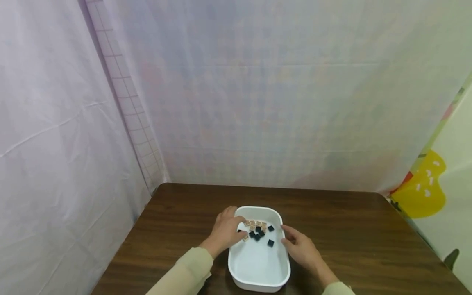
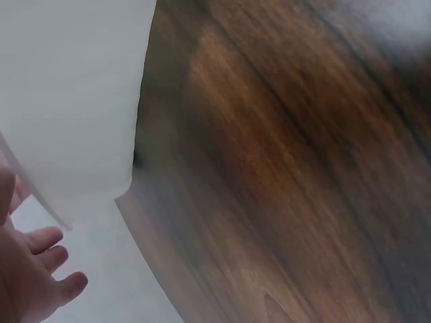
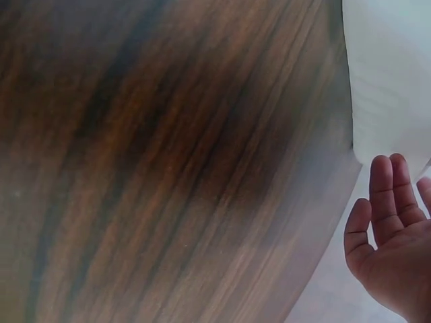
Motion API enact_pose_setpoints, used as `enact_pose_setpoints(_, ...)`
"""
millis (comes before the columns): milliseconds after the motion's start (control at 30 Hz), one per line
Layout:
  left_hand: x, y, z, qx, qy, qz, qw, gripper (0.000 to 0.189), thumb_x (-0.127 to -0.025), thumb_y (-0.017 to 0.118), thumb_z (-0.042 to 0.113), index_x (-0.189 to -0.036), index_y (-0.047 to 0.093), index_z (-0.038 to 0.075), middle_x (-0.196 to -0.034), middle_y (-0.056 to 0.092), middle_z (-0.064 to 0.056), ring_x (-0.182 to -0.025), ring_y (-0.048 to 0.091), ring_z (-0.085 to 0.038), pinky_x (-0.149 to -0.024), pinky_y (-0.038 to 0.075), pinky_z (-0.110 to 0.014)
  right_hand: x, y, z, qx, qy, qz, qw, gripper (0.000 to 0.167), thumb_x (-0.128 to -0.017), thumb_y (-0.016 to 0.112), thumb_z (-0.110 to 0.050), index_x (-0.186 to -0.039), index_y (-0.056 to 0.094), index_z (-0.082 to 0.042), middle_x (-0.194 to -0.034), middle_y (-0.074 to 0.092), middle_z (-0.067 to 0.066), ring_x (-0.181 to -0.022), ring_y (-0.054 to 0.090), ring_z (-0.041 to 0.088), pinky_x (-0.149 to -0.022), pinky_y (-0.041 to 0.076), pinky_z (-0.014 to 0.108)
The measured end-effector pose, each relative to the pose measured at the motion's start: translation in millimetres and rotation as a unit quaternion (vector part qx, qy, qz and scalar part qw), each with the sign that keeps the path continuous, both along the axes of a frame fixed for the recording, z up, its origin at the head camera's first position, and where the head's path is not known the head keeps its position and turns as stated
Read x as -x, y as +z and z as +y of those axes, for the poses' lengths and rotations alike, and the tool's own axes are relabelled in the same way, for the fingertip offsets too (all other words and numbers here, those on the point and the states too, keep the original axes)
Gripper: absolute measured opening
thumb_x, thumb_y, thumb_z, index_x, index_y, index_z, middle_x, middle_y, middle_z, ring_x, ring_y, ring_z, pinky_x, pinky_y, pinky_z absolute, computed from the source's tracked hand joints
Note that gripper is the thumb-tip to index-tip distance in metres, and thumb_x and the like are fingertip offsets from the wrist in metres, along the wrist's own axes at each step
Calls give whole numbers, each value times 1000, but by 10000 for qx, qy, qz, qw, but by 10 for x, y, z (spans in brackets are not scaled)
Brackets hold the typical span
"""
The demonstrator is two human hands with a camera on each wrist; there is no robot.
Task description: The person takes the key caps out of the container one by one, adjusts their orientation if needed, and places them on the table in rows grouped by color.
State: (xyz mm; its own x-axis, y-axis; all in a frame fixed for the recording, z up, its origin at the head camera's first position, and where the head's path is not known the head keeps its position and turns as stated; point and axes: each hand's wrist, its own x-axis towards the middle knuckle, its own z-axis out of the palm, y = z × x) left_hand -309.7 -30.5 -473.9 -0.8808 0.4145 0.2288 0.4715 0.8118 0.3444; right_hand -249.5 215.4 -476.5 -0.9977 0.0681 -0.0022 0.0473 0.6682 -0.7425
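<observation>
A white rectangular tub [image 1: 258, 262] with rounded corners stands on the table. Inside, towards its far end, lie several small black square tiles [image 1: 271, 243] and several tan patterned square tiles [image 1: 258, 224]. My left hand [image 1: 225, 229] reaches over the left rim, thumb and index finger spread above the tiles at that side. Other left fingers [image 2: 71, 286] hang loosely outside the tub wall. At the right rim is my right hand [image 1: 300, 248], fingertips against or close to the outer wall. The right wrist view shows the fingers [image 3: 382, 195] fairly straight beside the tub.
The tub rests on a dark brown wood-grain table [image 1: 350, 229]. A pale curtain [image 1: 265, 102] hangs behind the table's far edge, and another white sheet [image 1: 55, 143] hangs along the left. A yellow printed shape [image 1: 424, 188] marks the cloth at the right.
</observation>
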Motion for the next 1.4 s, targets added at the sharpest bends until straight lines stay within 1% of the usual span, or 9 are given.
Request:
enact_pose_setpoints(133,-5,-7,18,191,-64,13,9998,36,-87,76,33,-118,72,14,-147,42,-21,-140,32,-39,-112,25,-57,1,-10,14,17,11,-71,10000,46,-95,62,-16,-139,56,-7,-101,67,8,-87,62,22,-76,51,44)
enact_pose_setpoints(233,-7,-20,29,311,-18,70,9995,35,-87,76,35,-116,72,16,-148,41,-20,-140,31,-39,-112,25,-58,-1,-18,22,31,35,-48,10000,46,-95,62,-16,-140,55,-7,-101,67,8,-86,62,21,-75,51,43)
enact_pose_setpoints(367,-5,-21,51,450,59,217,9987,32,-84,78,37,-110,76,17,-145,44,-19,-139,33,-41,-110,25,-61,-9,-35,31,69,61,57,9999,46,-95,62,-15,-139,55,-5,-100,68,8,-86,62,21,-76,51,42)
enact_pose_setpoints(567,19,-22,88,705,138,229,9972,27,-81,80,36,-103,79,21,-143,45,-21,-138,32,-45,-109,25,-63,-16,-46,25,117,69,67,9999,46,-96,61,-15,-141,54,-4,-101,68,9,-87,63,22,-78,51,44)
enact_pose_setpoints(733,55,-8,122,1138,-43,231,9932,22,-80,81,33,-101,79,26,-151,39,-21,-143,26,-43,-111,22,-63,-27,-57,23,133,86,140,9998,46,-96,60,-14,-140,54,-3,-100,68,10,-87,63,22,-79,51,44)
enact_pose_setpoints(867,85,24,178,1773,-200,296,9835,23,-79,82,31,-102,79,32,-155,35,-18,-147,20,-39,-114,16,-60,-33,-70,25,178,55,220,9996,45,-96,61,-13,-140,54,-2,-99,69,9,-87,63,22,-78,50,41)
enact_pose_setpoints(1033,106,46,257,2593,-266,466,9643,25,-81,80,29,-106,77,36,-157,33,-13,-149,16,-35,-116,11,-57,-30,-89,25,264,13,245,9993,45,-96,61,-12,-140,55,-3,-98,69,9,-87,64,21,-78,51,40)
enact_pose_setpoints(1300,129,1,297,3184,-350,812,9438,22,-88,73,32,-110,76,36,-157,36,-9,-149,17,-32,-117,12,-55,-28,-79,24,311,51,135,9994,46,-97,60,-13,-141,54,-3,-100,69,10,-90,64,23,-80,51,44)
enact_pose_setpoints(1400,136,-24,310,3444,-448,984,9326,21,-91,70,33,-110,76,37,-157,36,-7,-149,18,-32,-117,12,-55,-32,-79,25,312,37,154,9994,45,-97,61,-12,-140,54,-3,-100,69,9,-90,64,23,-81,51,44)
